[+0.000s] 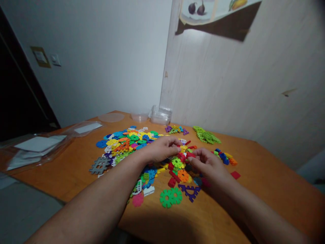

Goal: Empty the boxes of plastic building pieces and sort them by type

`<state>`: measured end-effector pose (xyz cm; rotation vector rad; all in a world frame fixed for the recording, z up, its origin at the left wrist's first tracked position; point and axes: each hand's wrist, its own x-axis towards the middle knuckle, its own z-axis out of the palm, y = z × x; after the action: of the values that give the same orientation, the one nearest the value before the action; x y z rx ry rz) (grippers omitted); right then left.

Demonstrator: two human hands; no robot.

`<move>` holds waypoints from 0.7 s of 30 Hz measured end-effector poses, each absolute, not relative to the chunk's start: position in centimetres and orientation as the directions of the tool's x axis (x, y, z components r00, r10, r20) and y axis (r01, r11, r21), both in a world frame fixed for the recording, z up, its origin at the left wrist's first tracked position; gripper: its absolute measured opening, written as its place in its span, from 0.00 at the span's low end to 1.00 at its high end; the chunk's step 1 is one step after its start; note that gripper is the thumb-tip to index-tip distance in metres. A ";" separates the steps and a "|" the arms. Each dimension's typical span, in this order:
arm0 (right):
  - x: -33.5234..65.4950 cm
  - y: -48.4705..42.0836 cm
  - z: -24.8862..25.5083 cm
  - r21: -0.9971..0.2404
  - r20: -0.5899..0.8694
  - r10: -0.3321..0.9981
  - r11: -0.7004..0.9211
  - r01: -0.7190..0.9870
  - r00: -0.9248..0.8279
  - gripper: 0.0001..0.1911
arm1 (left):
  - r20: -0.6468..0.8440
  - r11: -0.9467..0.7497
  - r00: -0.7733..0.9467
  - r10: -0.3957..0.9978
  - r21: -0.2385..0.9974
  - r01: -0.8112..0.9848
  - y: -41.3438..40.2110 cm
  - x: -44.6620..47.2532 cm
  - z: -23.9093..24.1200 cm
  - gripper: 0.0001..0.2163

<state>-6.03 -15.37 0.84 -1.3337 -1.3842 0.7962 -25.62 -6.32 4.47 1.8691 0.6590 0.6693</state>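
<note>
Two bare forearms run up from the bottom edge and meet at frame centre over an orange-brown table [266,176]. Between the fingertips sits a small cluster of red pieces [185,153], glossy plastic, short bars and notched blocks joined together, just above the scattered toys. Left hand [162,148] lies palm down, knuckles up, fingers curled and pinching the cluster's left end; right hand [207,162] comes in from the lower right, thumb and forefinger closed on its right end. Below the hands lie two joined green gears [171,197], one purple triangle [190,191], one orange gear [183,175] and one pink disc [137,200]. One grey grid piece [99,165] lies at centre left, beside a mixed pile [128,140] too dense to count. Farther back are one green heap [206,135] and a small purple-yellow group [176,129]. One red square [235,175] lies alone at right. Clear tubs [160,115] stand by the wall, plastic bags [38,149] at left.
</note>
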 end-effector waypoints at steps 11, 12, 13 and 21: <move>1.5 -14.2 2.3 -0.502 0.291 0.921 -0.084 0.861 0.260 0.13 | 0.151 -0.391 0.672 0.725 0.894 0.220 -6.4 -25.8 5.1 0.10; 2.5 -14.1 2.3 -0.448 0.283 0.916 -0.135 0.884 0.284 0.13 | 0.149 -0.391 0.672 0.726 0.893 0.224 -6.4 -25.8 5.1 0.10; 3.3 -14.1 2.2 -0.403 0.278 0.912 -0.173 0.899 0.301 0.13 | 0.147 -0.389 0.673 0.725 0.894 0.224 -6.4 -25.8 5.0 0.10; 2.7 -14.1 1.7 -0.356 0.272 0.928 -0.149 0.922 0.255 0.10 | 0.148 -0.412 0.667 0.731 0.874 0.258 -6.1 -25.8 4.4 0.11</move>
<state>2.71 -14.06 1.70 -2.0845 -1.6793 0.0163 -25.82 -6.06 4.38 1.9752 0.7684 0.6585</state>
